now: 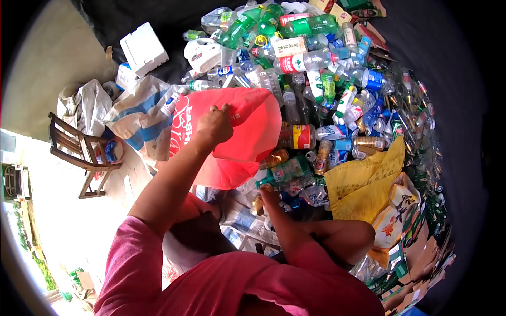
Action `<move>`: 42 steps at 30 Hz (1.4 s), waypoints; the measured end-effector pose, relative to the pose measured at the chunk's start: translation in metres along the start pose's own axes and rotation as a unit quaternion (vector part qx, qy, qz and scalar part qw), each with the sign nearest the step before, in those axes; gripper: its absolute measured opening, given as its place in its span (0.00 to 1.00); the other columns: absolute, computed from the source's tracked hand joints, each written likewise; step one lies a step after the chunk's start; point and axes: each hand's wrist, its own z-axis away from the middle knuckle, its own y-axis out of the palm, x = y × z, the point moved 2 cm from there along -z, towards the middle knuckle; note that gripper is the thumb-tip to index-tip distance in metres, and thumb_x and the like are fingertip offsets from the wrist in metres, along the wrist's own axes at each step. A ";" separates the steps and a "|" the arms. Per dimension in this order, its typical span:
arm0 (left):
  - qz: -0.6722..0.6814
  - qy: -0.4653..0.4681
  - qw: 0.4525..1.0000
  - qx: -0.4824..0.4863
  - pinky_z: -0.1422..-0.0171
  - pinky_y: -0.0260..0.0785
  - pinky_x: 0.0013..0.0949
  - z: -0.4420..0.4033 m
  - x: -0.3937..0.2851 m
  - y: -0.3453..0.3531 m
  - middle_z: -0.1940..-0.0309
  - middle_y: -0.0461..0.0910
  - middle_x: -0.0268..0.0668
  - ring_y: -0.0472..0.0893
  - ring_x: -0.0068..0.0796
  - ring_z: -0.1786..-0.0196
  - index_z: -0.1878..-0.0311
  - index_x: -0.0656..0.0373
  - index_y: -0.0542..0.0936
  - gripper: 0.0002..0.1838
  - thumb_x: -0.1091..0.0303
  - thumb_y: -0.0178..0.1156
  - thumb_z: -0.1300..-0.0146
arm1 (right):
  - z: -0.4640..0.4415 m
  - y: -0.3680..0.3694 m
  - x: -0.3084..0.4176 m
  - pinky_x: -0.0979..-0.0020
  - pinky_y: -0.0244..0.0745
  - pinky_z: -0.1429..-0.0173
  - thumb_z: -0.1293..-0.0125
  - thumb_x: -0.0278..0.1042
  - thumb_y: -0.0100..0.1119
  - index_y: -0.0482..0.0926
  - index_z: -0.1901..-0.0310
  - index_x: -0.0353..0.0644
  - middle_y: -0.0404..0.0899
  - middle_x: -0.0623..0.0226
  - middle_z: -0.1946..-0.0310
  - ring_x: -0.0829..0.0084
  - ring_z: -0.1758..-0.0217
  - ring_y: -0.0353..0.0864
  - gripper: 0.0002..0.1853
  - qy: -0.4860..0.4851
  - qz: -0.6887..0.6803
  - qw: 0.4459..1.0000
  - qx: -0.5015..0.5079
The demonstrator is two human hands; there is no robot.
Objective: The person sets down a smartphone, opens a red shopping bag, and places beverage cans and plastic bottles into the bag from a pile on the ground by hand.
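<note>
My left hand (pixel 215 125) is closed on a red plastic bag (pixel 232 163) with white lettering, pinching its upper side. The bag's wide mouth gapes toward the right, and its inside looks bright red. Lower down, my right hand (pixel 269 195) is curled, with a gold can (pixel 257 205) against its palm side; its fingers are partly hidden. Close to those fingertips lies a clear green bottle (pixel 291 169). A bottle with a red and yellow label (pixel 297 136) rests beside the bag's mouth.
A large heap of bottles and cans, including a red-labelled bottle (pixel 300 63), spreads ahead and right. A yellow sack (pixel 363 181) lies by my right knee. A wooden chair (pixel 84 150) stands left, below a white foam box (pixel 143 49). Flattened cardboard (pixel 416 263) lies at lower right.
</note>
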 end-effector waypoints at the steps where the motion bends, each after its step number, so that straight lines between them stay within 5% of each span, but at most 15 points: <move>1: 0.006 0.013 1.000 0.002 0.40 0.76 0.48 0.000 -0.001 0.001 0.41 0.75 0.59 0.80 0.56 0.42 0.31 0.59 0.66 0.30 0.67 0.51 0.38 | 0.003 -0.005 0.004 0.61 0.78 0.46 0.51 0.53 0.73 0.81 0.53 0.30 0.83 0.46 0.53 0.52 0.49 0.84 0.32 -0.001 -0.001 1.000 -0.001; 4: 0.008 0.016 1.000 0.011 0.39 0.75 0.48 -0.001 0.000 0.005 0.41 0.75 0.60 0.80 0.56 0.41 0.32 0.60 0.67 0.28 0.68 0.51 0.38 | 0.047 -0.058 0.060 0.60 0.79 0.51 0.49 0.57 0.69 0.79 0.51 0.31 0.82 0.41 0.51 0.49 0.53 0.85 0.35 -0.063 -0.173 0.982 0.037; 6: 0.011 0.025 1.000 0.014 0.39 0.75 0.48 0.000 0.002 0.003 0.40 0.75 0.60 0.80 0.56 0.41 0.33 0.61 0.67 0.28 0.68 0.50 0.37 | 0.025 -0.082 0.065 0.61 0.79 0.55 0.48 0.55 0.69 0.75 0.46 0.31 0.82 0.45 0.51 0.53 0.59 0.85 0.37 -0.068 -0.123 0.984 -0.109; 8: 0.006 0.038 0.999 0.022 0.37 0.74 0.48 0.002 0.000 -0.001 0.41 0.75 0.61 0.79 0.56 0.40 0.34 0.63 0.69 0.26 0.68 0.50 0.37 | 0.062 -0.142 0.118 0.66 0.78 0.66 0.46 0.52 0.69 0.70 0.44 0.35 0.79 0.58 0.54 0.67 0.59 0.81 0.36 -0.112 -0.288 0.947 -0.090; 13: 0.021 0.083 0.996 0.031 0.35 0.72 0.47 0.015 -0.012 -0.005 0.44 0.77 0.61 0.79 0.55 0.40 0.37 0.64 0.70 0.24 0.69 0.50 0.38 | 0.111 -0.222 0.204 0.76 0.71 0.75 0.38 0.49 0.67 0.67 0.44 0.42 0.78 0.66 0.61 0.76 0.70 0.78 0.28 -0.178 -0.520 0.831 -0.081; 17: 0.032 0.111 0.993 0.032 0.36 0.73 0.48 0.025 -0.025 -0.008 0.43 0.77 0.61 0.78 0.56 0.39 0.37 0.63 0.70 0.24 0.69 0.51 0.37 | 0.105 -0.172 0.247 0.77 0.73 0.74 0.35 0.47 0.67 0.73 0.46 0.41 0.80 0.66 0.58 0.77 0.70 0.79 0.23 -0.198 -0.528 0.826 0.000; 19: 0.020 0.106 0.994 0.013 0.37 0.74 0.49 0.022 -0.023 -0.002 0.42 0.76 0.60 0.79 0.57 0.40 0.37 0.62 0.70 0.24 0.69 0.51 0.37 | 0.134 -0.147 0.258 0.75 0.75 0.73 0.35 0.46 0.68 0.74 0.42 0.42 0.80 0.65 0.53 0.76 0.71 0.81 0.25 -0.185 -0.417 0.873 0.172; 23: -0.009 0.095 0.995 -0.027 0.44 0.78 0.51 0.016 -0.013 -0.001 0.42 0.75 0.60 0.82 0.57 0.45 0.36 0.58 0.70 0.22 0.68 0.51 0.34 | 0.106 -0.198 0.224 0.75 0.74 0.74 0.37 0.36 0.67 0.77 0.47 0.40 0.82 0.66 0.61 0.77 0.75 0.80 0.19 -0.219 -0.375 0.899 0.050; 27: -0.054 0.067 0.992 -0.092 0.49 0.80 0.49 0.016 -0.015 -0.022 0.40 0.72 0.59 0.83 0.57 0.48 0.37 0.57 0.71 0.21 0.66 0.51 0.31 | -0.006 -0.226 0.094 0.73 0.63 0.84 0.39 0.28 0.59 0.74 0.66 0.46 0.77 0.69 0.74 0.76 0.84 0.72 0.03 -0.083 -0.411 0.908 -0.017; 31: -0.065 0.068 0.990 -0.105 0.50 0.80 0.48 0.012 -0.023 -0.023 0.41 0.73 0.59 0.84 0.56 0.48 0.38 0.58 0.71 0.20 0.66 0.50 0.31 | -0.039 -0.180 -0.019 0.69 0.64 0.83 0.42 0.24 0.54 0.72 0.70 0.44 0.76 0.65 0.77 0.67 0.84 0.73 0.03 0.142 -0.424 0.891 -0.079; 34: -0.092 0.077 0.989 -0.088 0.49 0.80 0.48 0.006 -0.018 -0.010 0.43 0.75 0.57 0.84 0.54 0.48 0.39 0.60 0.72 0.19 0.68 0.49 0.32 | -0.038 -0.149 -0.043 0.56 0.74 0.73 0.40 0.27 0.55 0.78 0.66 0.43 0.80 0.60 0.72 0.61 0.73 0.81 0.03 0.140 -0.246 0.959 0.033; 35: -0.079 0.081 0.990 -0.084 0.46 0.79 0.48 0.008 -0.017 -0.013 0.42 0.75 0.57 0.83 0.55 0.46 0.39 0.59 0.72 0.19 0.68 0.49 0.32 | -0.041 -0.144 -0.041 0.53 0.76 0.64 0.38 0.31 0.54 0.80 0.60 0.44 0.81 0.56 0.65 0.57 0.65 0.82 0.07 -0.054 0.134 0.986 0.084; 36: -0.083 0.082 0.990 -0.083 0.45 0.79 0.48 0.007 -0.015 -0.012 0.42 0.75 0.57 0.82 0.55 0.45 0.39 0.59 0.72 0.20 0.68 0.49 0.32 | -0.032 -0.142 -0.028 0.50 0.77 0.56 0.36 0.35 0.54 0.81 0.53 0.45 0.82 0.52 0.59 0.53 0.57 0.83 0.12 -0.236 0.491 0.839 -0.014; 37: -0.087 0.084 0.989 -0.082 0.44 0.78 0.49 0.005 -0.014 -0.012 0.43 0.75 0.56 0.82 0.55 0.45 0.38 0.58 0.73 0.20 0.68 0.49 0.32 | -0.023 -0.136 -0.026 0.45 0.77 0.46 0.33 0.40 0.53 0.81 0.46 0.45 0.80 0.50 0.51 0.52 0.48 0.81 0.18 -0.116 0.356 0.926 -0.048; 42: -0.083 0.083 0.990 -0.075 0.44 0.78 0.48 0.009 -0.015 -0.019 0.44 0.76 0.56 0.82 0.54 0.45 0.39 0.57 0.73 0.20 0.69 0.49 0.33 | 0.014 -0.112 -0.027 0.41 0.68 0.36 0.40 0.44 0.62 0.79 0.44 0.49 0.70 0.54 0.38 0.49 0.33 0.68 0.22 -0.177 0.484 0.857 0.017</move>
